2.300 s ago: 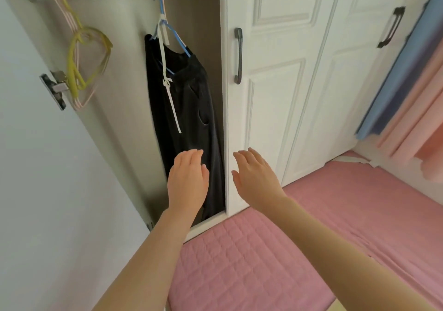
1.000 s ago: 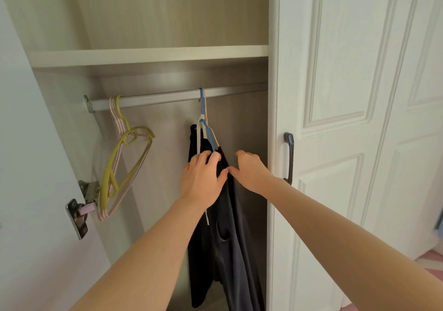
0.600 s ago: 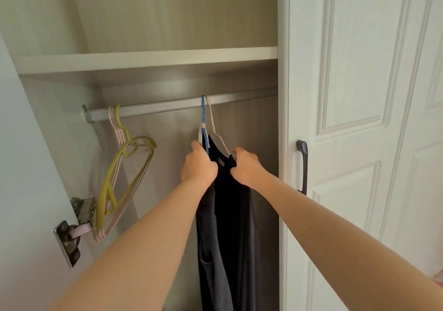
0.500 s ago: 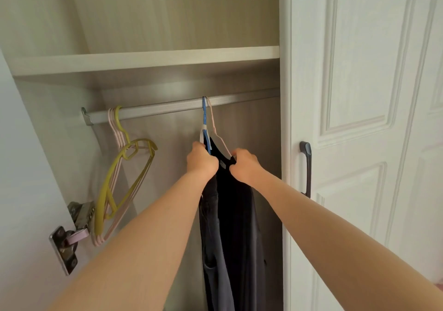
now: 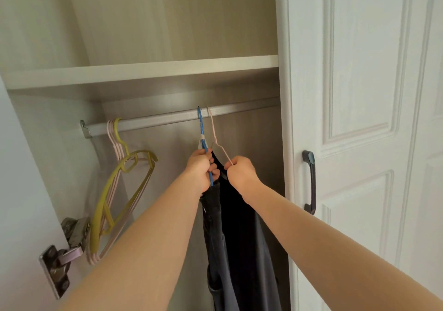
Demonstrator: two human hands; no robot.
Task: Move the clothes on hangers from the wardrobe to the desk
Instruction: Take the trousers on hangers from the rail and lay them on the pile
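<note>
Two hangers hook side by side over the wardrobe's metal rail (image 5: 163, 120). A blue hanger (image 5: 201, 131) carries a dark grey garment (image 5: 215, 238); a pink hanger (image 5: 217, 140) carries a black garment (image 5: 239, 226). My left hand (image 5: 200, 169) grips the blue hanger's shoulder just below its neck. My right hand (image 5: 241, 173) grips the pink hanger's shoulder beside it. Both hooks rest on the rail. The desk is out of view.
A bunch of bare yellow and pink hangers (image 5: 119, 190) hangs at the rail's left end. A shelf (image 5: 143, 71) runs just above the rail. The shut white door (image 5: 359, 143) with a dark handle (image 5: 310, 181) stands right; an open door's hinge (image 5: 64, 250) lies lower left.
Both hands rose from waist height to the hangers and closed on them. In the last half second the hands and hangers have hardly shifted.
</note>
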